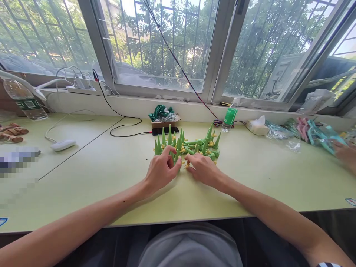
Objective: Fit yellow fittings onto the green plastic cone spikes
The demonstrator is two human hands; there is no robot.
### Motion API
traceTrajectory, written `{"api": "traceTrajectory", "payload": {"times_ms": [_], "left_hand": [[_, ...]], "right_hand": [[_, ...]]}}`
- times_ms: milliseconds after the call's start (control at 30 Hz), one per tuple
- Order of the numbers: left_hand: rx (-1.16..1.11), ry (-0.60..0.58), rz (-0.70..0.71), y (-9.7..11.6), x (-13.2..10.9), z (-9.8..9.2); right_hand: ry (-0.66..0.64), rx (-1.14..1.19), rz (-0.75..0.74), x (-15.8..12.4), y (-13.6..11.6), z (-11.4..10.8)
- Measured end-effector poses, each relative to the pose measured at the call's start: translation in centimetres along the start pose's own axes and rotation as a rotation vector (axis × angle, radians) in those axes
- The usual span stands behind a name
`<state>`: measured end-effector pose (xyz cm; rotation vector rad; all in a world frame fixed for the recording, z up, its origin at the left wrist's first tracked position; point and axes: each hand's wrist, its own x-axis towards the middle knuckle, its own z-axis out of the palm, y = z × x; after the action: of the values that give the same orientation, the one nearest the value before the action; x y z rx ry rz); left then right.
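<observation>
A heap of green cone-shaped spikes (191, 142) with small yellow parts lies on the pale green table (111, 174), some upright, some on their sides. My left hand (162, 168) rests at the heap's near left edge, fingers curled around a green spike. My right hand (202, 167) lies at the near right edge, fingers pinched on a small yellow piece (187, 165) between the two hands. What the fingertips grip is mostly hidden.
A black phone (165, 130) on a box lies behind the heap, its cable running left. A green-labelled bottle (230, 115), tissue pack (257, 126) and plastic bags (306, 129) stand at the right, where another person's hand (346, 154) shows. A water bottle (23, 98) and white mouse (63, 144) lie at the left.
</observation>
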<state>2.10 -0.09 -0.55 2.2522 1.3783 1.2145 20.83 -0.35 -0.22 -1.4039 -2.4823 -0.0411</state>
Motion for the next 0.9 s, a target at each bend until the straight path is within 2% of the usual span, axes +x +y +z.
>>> {"api": "traceTrajectory", "payload": {"times_ms": [500,900], "left_hand": [[0.074,-0.057,-0.015,-0.36,-0.03,0.17],[0.075,-0.087,-0.022,-0.40,0.00,0.32]], "right_hand": [[-0.058,-0.175,-0.073,-0.37,-0.23,-0.53],[-0.075,-0.153,-0.090,-0.53,-0.07,-0.65]]}}
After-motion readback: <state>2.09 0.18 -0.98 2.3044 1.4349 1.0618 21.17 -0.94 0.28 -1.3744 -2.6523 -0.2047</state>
